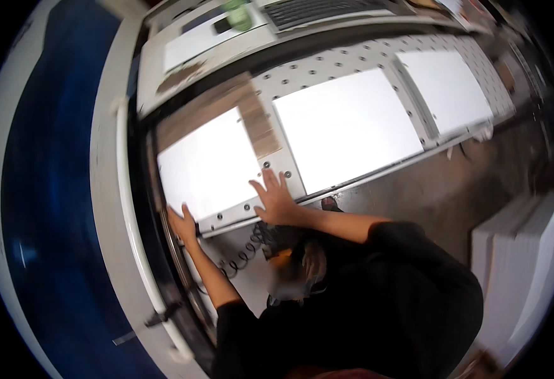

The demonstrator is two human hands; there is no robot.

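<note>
A white rectangular panel (210, 164) lies at the left end of a long table bed (305, 72) studded with small round rollers. My left hand (182, 226) rests at the panel's lower left corner, fingers apart. At its right edge is my right hand (276, 199), fingers spread and pointing away from me. Under or behind the panel's far side shows a brown wood-grain board (252, 110). To the right lies a bigger white panel (349, 126), and past it another white panel (447, 91). Neither hand grips anything.
A machine with a dark blue panel (53, 183) and a long white bar (139, 234) stands on my left. Beyond the bed, a shelf holds a black keyboard (321, 12) and a green object (239, 16). A stack of white boards (514, 259) stands at right. A black coiled hose (245, 249) hangs below.
</note>
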